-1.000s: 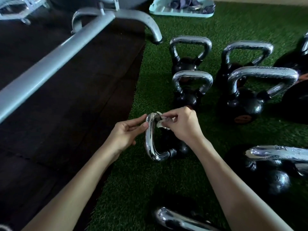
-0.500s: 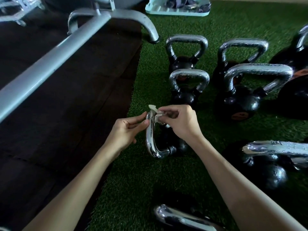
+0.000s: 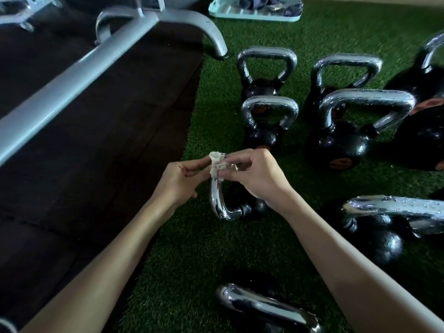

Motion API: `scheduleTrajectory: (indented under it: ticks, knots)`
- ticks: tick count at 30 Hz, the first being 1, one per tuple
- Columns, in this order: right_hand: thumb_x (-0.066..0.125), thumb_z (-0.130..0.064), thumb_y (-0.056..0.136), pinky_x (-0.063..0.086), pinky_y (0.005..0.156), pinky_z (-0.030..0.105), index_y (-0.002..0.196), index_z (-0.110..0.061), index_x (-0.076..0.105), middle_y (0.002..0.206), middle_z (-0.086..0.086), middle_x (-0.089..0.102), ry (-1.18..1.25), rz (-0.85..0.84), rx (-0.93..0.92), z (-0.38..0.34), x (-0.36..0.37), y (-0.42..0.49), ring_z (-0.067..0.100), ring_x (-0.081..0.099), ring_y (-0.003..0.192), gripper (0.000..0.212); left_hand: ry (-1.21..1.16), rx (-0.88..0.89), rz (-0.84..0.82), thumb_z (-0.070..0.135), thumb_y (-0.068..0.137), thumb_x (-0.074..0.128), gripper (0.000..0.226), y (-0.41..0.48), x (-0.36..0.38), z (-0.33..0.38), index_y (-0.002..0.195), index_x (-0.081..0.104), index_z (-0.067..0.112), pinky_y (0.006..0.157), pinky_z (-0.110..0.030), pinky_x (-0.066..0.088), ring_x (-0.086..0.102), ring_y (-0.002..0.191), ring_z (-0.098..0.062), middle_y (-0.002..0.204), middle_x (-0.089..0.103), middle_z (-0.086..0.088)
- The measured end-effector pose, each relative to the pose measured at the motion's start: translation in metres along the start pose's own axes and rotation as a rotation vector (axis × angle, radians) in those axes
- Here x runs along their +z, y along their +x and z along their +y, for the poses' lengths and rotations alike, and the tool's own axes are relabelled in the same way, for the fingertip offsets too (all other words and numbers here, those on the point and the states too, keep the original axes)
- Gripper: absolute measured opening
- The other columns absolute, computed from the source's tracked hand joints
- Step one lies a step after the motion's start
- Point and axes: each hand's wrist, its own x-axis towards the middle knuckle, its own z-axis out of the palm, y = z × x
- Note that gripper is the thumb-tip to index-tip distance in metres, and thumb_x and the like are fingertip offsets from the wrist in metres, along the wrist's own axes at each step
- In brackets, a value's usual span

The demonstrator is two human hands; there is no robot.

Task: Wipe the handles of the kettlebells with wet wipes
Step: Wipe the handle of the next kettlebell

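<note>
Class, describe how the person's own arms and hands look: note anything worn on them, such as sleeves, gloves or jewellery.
The left forearm and right forearm are bare, with no sleeve in view. The left hand and right hand wear no gloves; no ring, watch or wristband shows.
</note>
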Motion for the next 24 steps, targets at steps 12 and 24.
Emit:
scheduleTrajectory:
  ticks: [12, 24]
  knots:
    - [0.088, -0.036, 0.074, 0.039, 0.058, 0.011, 0.092, -0.031, 0.081, 0.069, -0.022, 0.066, -0.249, 0.025, -0.153, -0.002, 0.011, -0.05, -0.005, 0.059, 0.065, 0.019, -0.099, 0.022, 0.062, 0.035, 0.085, 0.08, 0.029, 0.005, 0.008, 0.002, 0.113, 0.077, 0.027, 0.066, -0.022, 0.051, 0.071, 0.079, -0.011, 0.097, 0.078, 0.014]
    - [0.091, -0.019, 0.071, 0.046, 0.077, 0.012, 0.095, -0.022, 0.081, 0.092, -0.012, 0.076, -0.311, 0.123, -0.331, 0.036, 0.008, -0.069, 0.001, 0.061, 0.083, 0.026, 0.071, 0.064, 0.025, 0.047, 0.085, 0.077, 0.031, 0.005, 0.013, 0.016, 0.113, 0.077, 0.034, 0.054, -0.027, 0.05, 0.056, 0.053, -0.009, 0.087, 0.078, 0.016]
